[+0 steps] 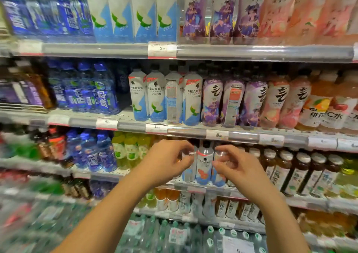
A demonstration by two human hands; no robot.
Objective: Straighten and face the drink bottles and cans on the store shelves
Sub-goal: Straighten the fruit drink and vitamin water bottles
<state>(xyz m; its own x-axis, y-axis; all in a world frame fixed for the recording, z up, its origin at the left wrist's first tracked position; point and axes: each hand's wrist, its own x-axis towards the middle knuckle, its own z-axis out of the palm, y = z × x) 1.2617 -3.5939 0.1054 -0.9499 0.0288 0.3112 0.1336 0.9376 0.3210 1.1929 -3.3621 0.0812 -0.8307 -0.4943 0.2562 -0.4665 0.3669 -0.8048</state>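
Centre bottle (205, 164): white and pale-blue label, orange patch low down, dark cap; upright, long axis vertical, printed face towards the camera.
Location: third shelf (195, 188) down, at its front edge, between the two hands.
Neighbour bottles: one on each side, same pale label, largely hidden by the fingers; three of this kind counted in the front row.
Left hand (166, 160): fingers curled, thumb and forefinger pinching the top of the left neighbour bottle (188, 172).
Right hand (235, 167): fingers curled at the shoulder of the right neighbour bottle (219, 177); contact looks likely, but a firm hold cannot be told.
Shelf above: four white-and-blue bottles (157, 95); the third (174, 97) is turned, back label outward. Beside them three purple bottles (212, 101); the middle one (232, 102) also shows its back label.
Same shelf, right: dark tea bottles (302, 173) with white caps, upright, about five.
Same shelf, left: three blue bottles (96, 152), blurred.
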